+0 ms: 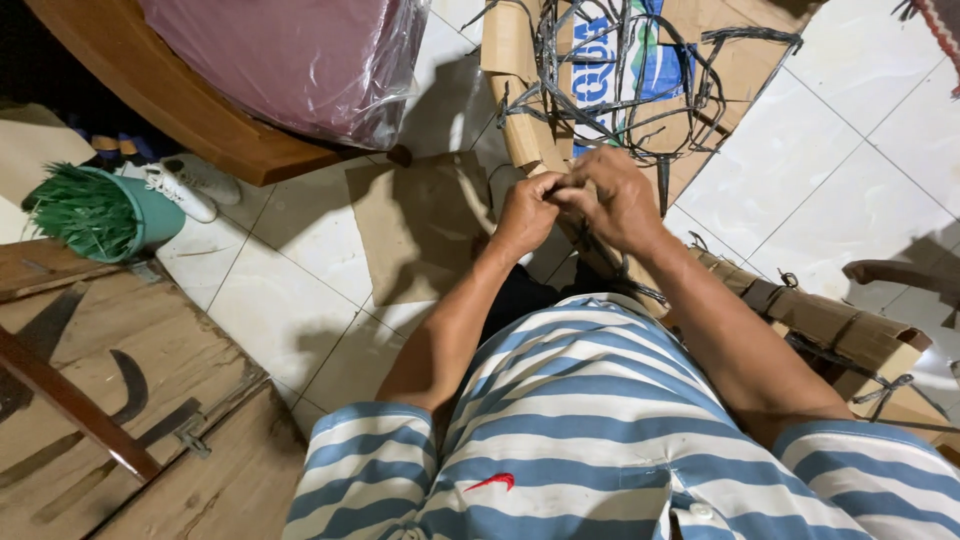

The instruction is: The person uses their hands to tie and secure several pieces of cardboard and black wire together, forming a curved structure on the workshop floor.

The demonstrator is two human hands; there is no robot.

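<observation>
My left hand and my right hand are pressed together over the near edge of a flattened cardboard box. Both have their fingers pinched on a dark plastic strap that loops in a tangle across the box. The exact grip point is hidden between my fingers. A second strip of folded cardboard with dark straps on it lies under my right forearm. I am wearing a blue and white striped shirt.
A loose cardboard sheet lies on the white tiled floor. A round wooden table holds a plastic-wrapped maroon bundle. A teal bucket of green bristles and a white shoe are at left, above a wooden hatch.
</observation>
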